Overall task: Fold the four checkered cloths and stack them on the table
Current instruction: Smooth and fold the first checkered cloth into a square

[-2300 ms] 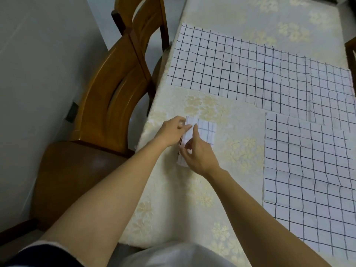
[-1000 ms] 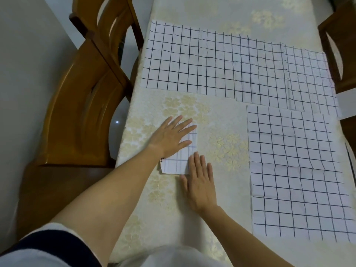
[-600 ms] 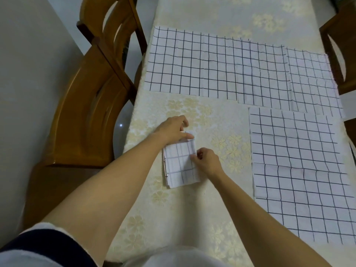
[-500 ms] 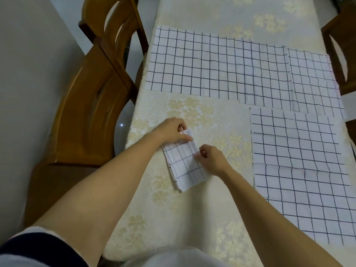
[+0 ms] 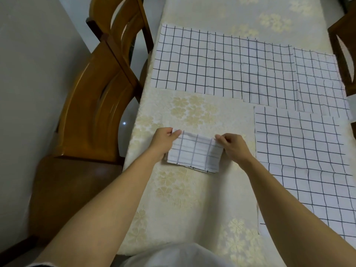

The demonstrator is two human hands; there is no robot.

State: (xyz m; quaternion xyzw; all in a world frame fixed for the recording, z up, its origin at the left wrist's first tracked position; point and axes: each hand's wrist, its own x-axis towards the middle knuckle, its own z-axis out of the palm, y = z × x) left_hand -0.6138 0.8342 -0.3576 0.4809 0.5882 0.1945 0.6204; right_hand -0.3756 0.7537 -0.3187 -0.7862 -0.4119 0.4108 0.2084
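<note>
Folded cloth sits on desk, near its left edge. My left hand pinches its far-left corner; my right hand pinches the far-right corner. Three unfolded cloths lie flat beyond and to the right.

The folded cloth looks blurred (upper corners hidden by fingers); the near flat cloth runs off right.
</note>
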